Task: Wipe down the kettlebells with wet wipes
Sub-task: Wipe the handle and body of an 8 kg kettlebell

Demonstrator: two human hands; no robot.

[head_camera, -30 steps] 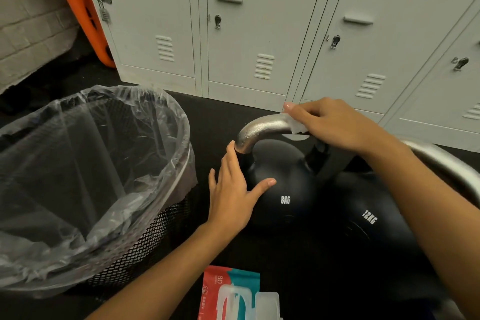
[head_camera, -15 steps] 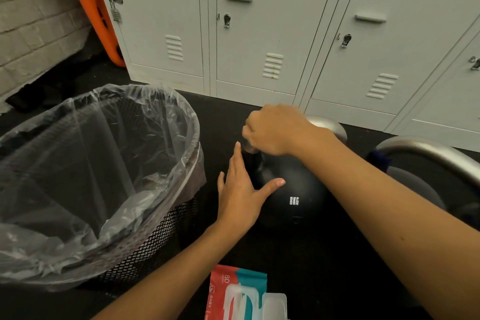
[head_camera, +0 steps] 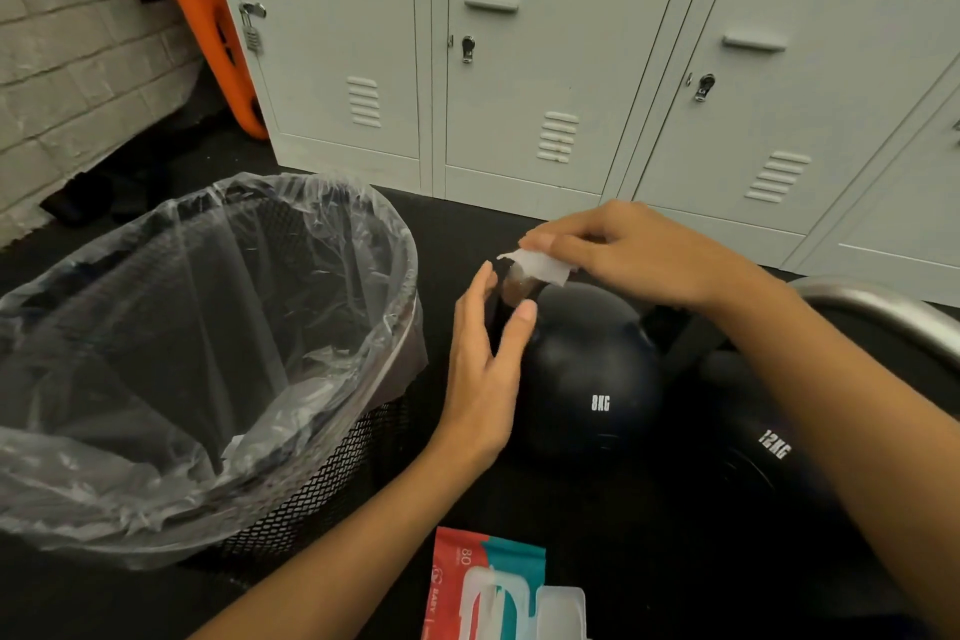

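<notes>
A black kettlebell marked 8KG (head_camera: pixel 587 379) stands on the dark floor at centre. My right hand (head_camera: pixel 634 250) lies over its handle and pinches a white wet wipe (head_camera: pixel 540 267) against the handle's left end. My left hand (head_camera: pixel 483 369) rests flat against the bell's left side with fingers straight, thumb near the handle's base. A second black kettlebell marked 12KG (head_camera: pixel 769 447) sits to the right, partly hidden by my right forearm, its steel handle (head_camera: pixel 883 307) showing beyond the arm.
A mesh bin lined with a clear bag (head_camera: pixel 197 353) stands close on the left. A red and teal wet-wipe pack (head_camera: pixel 498 587) with its lid open lies at the bottom edge. Grey lockers (head_camera: pixel 545 68) line the back; an orange board (head_camera: pixel 208 16) leans at the corner.
My right hand slid along the 8KG handle to its left end and back a little, the wipe now showing at the left end. My left hand stays on the bell's side.
</notes>
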